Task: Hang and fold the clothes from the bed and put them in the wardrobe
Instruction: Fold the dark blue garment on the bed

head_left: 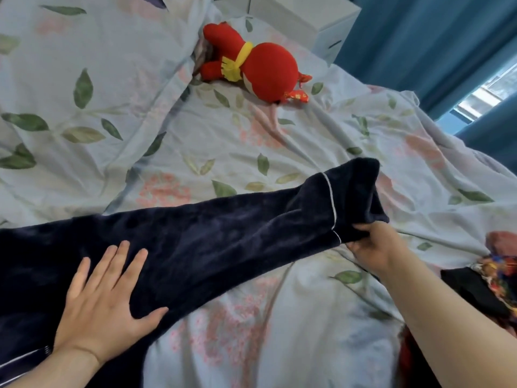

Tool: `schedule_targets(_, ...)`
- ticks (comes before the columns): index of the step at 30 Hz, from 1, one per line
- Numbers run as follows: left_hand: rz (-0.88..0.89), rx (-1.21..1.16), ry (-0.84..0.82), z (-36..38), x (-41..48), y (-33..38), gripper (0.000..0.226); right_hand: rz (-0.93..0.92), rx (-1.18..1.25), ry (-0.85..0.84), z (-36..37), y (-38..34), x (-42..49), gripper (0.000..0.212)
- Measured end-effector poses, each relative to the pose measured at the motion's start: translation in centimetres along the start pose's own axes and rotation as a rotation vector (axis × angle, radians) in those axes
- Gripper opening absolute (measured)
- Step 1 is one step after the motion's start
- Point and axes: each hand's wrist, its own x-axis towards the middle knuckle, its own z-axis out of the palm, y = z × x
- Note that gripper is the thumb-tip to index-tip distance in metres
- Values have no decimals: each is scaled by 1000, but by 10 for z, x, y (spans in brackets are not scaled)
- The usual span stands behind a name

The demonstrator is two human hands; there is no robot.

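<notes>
A dark navy plush pyjama garment [195, 242] with thin white piping lies stretched across the floral bedsheet [251, 141], running from the lower left edge of the view up towards the right; its cuffed end, marked by a line of white piping, is lifted slightly off the sheet; the right hand [372, 245] grasps that cuffed end from below, fingers curled into the fabric and pinching it; the left hand [103, 298] lies flat on the wider part of the garment, fingers straight and spread, thumb out along the fabric's lower edge, pressing it down onto the bed; a second strip of white piping shows at the bottom left corner beside the left wrist; near the right forearm, at the right edge, sits a heap of dark and brightly patterned clothing [492, 278], apart from the navy piece; farther up the bed a red plush toy [257, 63] with a yellow scarf lies on its side, beside a fold of floral bedding; beyond it stands a white bedside cabinet [316, 21], and blue curtains [436, 43] hang at the right with a slit of window between them.
</notes>
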Motion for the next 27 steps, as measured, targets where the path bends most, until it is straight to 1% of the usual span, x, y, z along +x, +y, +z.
schedule_targets(1,0,-11,-6,0,1,0,105,4,-36,84,-2,2,2,41)
schedule_targets(2,0,-18,-12,1,1,0,105,6,-53,199,-5,2,7,39)
schedule_targets(4,7,-19,-9,3,2,-1,106,-52,-14,408,-4,-1,16,44)
schedule_targets(5,10,-21,-8,4,2,-1,107,-120,-24,465,0,-3,16,48)
schedule_targets(6,16,-23,-7,4,3,-1,107,-194,-62,465,5,-3,13,56)
schedule_targets(7,21,-25,-6,5,3,-2,107,-227,-128,439,8,-2,13,72)
schedule_targets(8,25,-24,-1,6,4,-2,106,-226,-243,404,14,-2,11,83)
schedule_targets(9,25,-21,9,6,3,-2,106,-225,-376,369,17,-2,11,86)
schedule_targets(10,24,-19,23,6,3,-2,105,-225,-502,335,22,-5,9,80)
schedule_targets(11,25,-16,36,6,3,-1,105,-231,-606,307,25,-9,10,68)
schedule_targets(14,15,-11,39,8,2,-2,104,-196,-937,277,21,-23,21,39)
schedule_targets(16,9,-17,27,8,3,-3,104,-200,-1108,258,6,-27,23,29)
schedule_targets(18,5,-26,13,9,3,-3,105,-222,-1170,287,-18,-32,20,25)
schedule_targets(19,4,-29,9,8,3,-3,104,-260,-1173,286,-28,-35,15,27)
schedule_targets(21,3,-27,12,8,3,-3,104,-383,-1141,207,-35,-36,3,34)
schedule_targets(23,-3,-31,16,8,3,-2,104,-523,-1150,95,-24,-34,-9,36)
schedule_targets(24,-3,-33,15,8,4,-2,104,-557,-1189,56,-13,-31,-10,34)
schedule_targets(27,-4,-26,9,8,4,-3,103,-555,-1274,-28,19,-12,-2,33)
